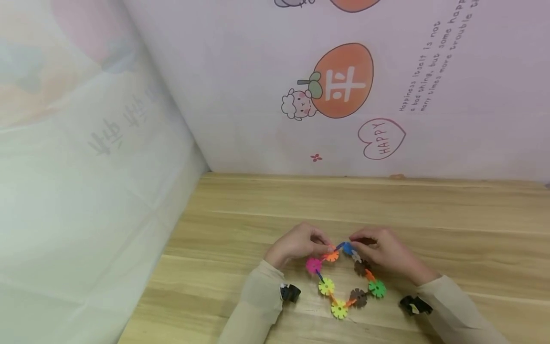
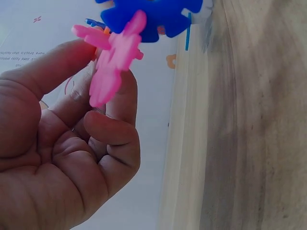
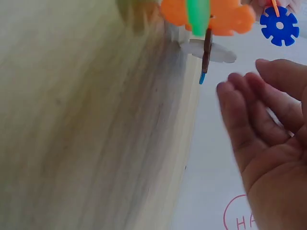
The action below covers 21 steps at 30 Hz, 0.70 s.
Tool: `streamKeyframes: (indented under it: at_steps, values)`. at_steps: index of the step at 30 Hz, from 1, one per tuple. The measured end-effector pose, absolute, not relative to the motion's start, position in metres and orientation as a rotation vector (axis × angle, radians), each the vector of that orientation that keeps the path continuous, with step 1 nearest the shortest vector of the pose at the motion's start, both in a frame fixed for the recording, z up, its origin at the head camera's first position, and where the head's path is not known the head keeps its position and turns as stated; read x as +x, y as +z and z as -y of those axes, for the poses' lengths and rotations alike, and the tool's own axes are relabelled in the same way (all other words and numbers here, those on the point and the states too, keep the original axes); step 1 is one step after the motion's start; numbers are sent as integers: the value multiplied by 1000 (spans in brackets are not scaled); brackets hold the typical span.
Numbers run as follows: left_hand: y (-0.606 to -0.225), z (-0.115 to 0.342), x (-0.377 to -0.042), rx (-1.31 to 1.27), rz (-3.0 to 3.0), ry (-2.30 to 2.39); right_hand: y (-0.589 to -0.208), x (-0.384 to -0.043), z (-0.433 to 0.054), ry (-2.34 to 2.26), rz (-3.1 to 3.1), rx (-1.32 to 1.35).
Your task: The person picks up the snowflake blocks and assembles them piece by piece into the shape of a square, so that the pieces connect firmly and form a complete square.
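A ring-shaped chain of notched plastic snowflake discs hangs between the hands in the head view, with a pink disc [image 1: 313, 265], a yellow disc [image 1: 339, 309] and a green disc [image 1: 377, 288] among them. My left hand [image 1: 298, 246] pinches the chain at an orange disc [image 1: 332, 254]; in the left wrist view the pink disc [image 2: 112, 67] partly hides the fingertips of that hand [image 2: 81, 134]. My right hand [image 1: 388, 251] is beside the light blue disc [image 1: 348, 247]. Its fingers [image 3: 235, 110] are loosely bent and appear apart from the chain in the right wrist view.
The chain is over a wooden table [image 1: 240, 205]. A printed white sheet [image 1: 258, 95] stands behind it, and another pale sheet [image 1: 107, 191] covers the left side. Black straps with camera mounts [image 1: 290, 293] sit at the wrists.
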<state>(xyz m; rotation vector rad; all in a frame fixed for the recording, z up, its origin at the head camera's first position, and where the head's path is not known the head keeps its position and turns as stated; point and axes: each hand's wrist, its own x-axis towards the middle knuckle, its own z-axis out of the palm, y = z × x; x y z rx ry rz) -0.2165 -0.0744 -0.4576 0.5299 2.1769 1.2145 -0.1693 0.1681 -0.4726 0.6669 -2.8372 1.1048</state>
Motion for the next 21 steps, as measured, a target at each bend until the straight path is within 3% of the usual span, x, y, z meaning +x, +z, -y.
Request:
streamKeyframes:
  at_steps: [21]
  values:
    - [-458,76,-216,514,-2150,1244,-476,-168,-158,961,3075,460]
